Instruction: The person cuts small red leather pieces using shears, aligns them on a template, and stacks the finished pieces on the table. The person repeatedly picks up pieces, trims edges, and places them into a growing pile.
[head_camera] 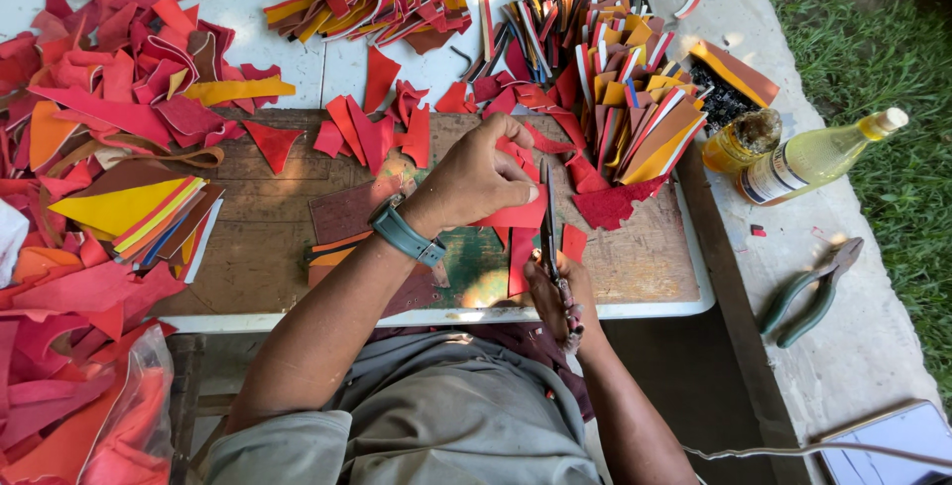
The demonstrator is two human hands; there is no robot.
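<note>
My left hand (478, 176), with a grey-blue watch on its wrist, pinches a red leather piece (516, 215) above a worn wooden board (635, 257). Just to the right and below it, my right hand (560, 299) grips a pair of scissors (548, 222) whose blades point up into that red piece. A narrow red strip (520, 259) hangs down from the cut, and a small red offcut (573, 242) lies beside the blades.
Heaps of red, orange and yellow leather scraps (109, 98) cover the white table's left and back. Stacked coloured strips (620, 88) stand at the back right. On the concrete ledge lie a yellow bottle (813, 158), a jar (742, 140), green-handled pliers (813, 297) and a tablet (892, 440).
</note>
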